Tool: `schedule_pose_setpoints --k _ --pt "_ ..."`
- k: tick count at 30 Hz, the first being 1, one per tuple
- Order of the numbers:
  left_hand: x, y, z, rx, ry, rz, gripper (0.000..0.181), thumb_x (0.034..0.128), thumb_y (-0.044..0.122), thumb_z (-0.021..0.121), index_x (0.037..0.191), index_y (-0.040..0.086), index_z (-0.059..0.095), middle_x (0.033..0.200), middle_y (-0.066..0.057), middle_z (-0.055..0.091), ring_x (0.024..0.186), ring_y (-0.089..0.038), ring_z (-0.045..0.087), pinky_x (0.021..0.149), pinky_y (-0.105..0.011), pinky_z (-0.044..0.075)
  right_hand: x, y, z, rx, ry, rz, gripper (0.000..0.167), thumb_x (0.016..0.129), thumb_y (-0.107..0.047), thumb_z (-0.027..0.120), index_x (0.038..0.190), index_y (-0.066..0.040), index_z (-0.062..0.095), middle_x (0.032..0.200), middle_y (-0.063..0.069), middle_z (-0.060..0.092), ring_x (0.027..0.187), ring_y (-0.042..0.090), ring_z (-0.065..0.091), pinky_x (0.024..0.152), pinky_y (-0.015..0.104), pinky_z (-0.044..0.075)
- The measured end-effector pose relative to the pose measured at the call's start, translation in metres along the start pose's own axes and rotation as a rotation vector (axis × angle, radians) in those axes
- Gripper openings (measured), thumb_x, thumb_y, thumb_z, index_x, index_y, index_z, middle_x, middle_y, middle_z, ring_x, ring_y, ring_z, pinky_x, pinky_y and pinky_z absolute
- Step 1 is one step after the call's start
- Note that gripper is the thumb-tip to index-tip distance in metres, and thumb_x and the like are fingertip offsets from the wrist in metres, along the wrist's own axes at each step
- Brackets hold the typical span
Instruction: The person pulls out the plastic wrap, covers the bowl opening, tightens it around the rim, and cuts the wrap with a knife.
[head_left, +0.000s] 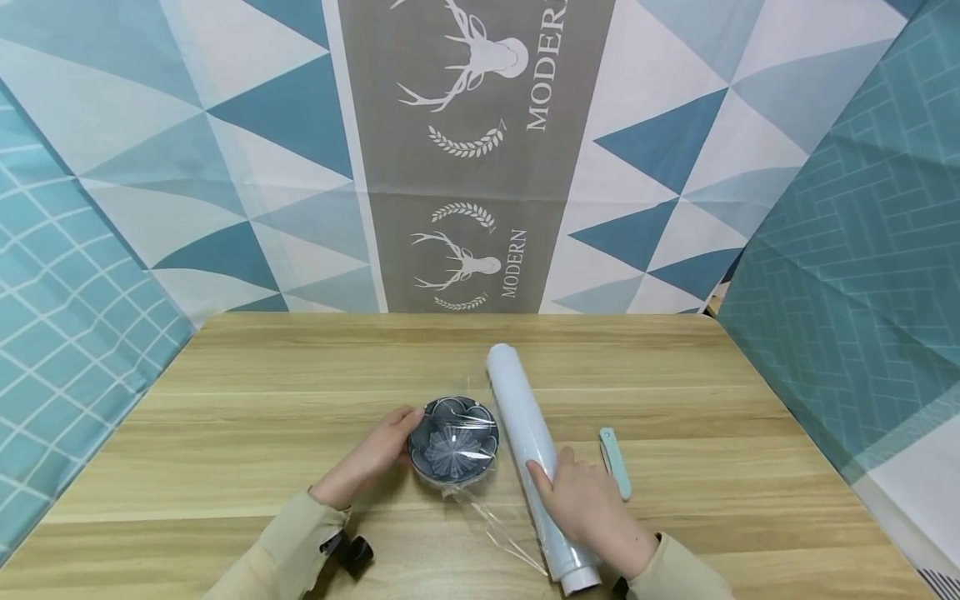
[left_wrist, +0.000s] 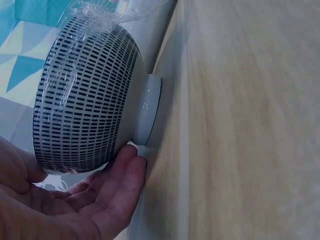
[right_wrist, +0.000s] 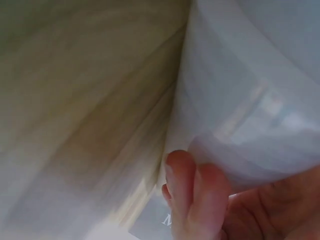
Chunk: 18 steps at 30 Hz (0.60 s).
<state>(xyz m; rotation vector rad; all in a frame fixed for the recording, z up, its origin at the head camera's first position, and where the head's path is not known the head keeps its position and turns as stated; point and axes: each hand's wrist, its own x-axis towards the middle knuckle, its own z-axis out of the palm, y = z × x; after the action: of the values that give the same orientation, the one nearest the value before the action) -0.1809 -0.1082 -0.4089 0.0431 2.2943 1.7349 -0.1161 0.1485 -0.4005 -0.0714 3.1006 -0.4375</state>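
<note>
A round bowl, dark and flower-patterned inside with rows of dark dashes outside, stands on the table with clear cling film stretched over its top. My left hand grips its left side, thumb at the rim and fingers beneath the wall near the white foot. To the right lies a long roll of cling film, slanting toward me. My right hand grips the near part of this roll, thumb on its left side. A twisted strip of film trails from the bowl toward the roll's near end.
A light teal folding cutter lies on the wooden table, right of the roll. Patterned cloth hangs behind the table and along both sides. A black wrist-camera mount sits at my left cuff.
</note>
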Motion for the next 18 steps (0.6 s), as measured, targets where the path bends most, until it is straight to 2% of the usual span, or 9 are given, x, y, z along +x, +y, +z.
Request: schedule_pose_setpoints --k 10,18 --pt "0.0015 0.0011 -0.0004 0.012 -0.006 0.03 0.04 0.099 0.022 0.031 0.114 -0.01 0.05 0.087 -0.015 0.06 0.067 -0.013 0.056 0.064 -0.027 0.049 -0.0068 -0.0042 -0.0002 0.036 0.007 0.036 0.057 0.091 -0.052 0.038 0.088 0.004 0.05 0.058 0.012 0.049 0.049 0.021 0.046 0.04 0.031 0.036" --pt "0.0095 0.0015 0.0016 0.125 0.042 0.062 0.039 0.0995 0.024 0.029 0.104 -0.003 0.057 0.09 -0.011 0.059 0.085 -0.017 0.054 0.089 -0.04 0.042 -0.0106 -0.0075 0.0021 0.047 0.024 0.057 0.058 0.092 -0.047 0.039 0.089 0.009 0.051 0.056 0.011 0.045 0.047 0.02 0.045 0.04 0.03 0.035"
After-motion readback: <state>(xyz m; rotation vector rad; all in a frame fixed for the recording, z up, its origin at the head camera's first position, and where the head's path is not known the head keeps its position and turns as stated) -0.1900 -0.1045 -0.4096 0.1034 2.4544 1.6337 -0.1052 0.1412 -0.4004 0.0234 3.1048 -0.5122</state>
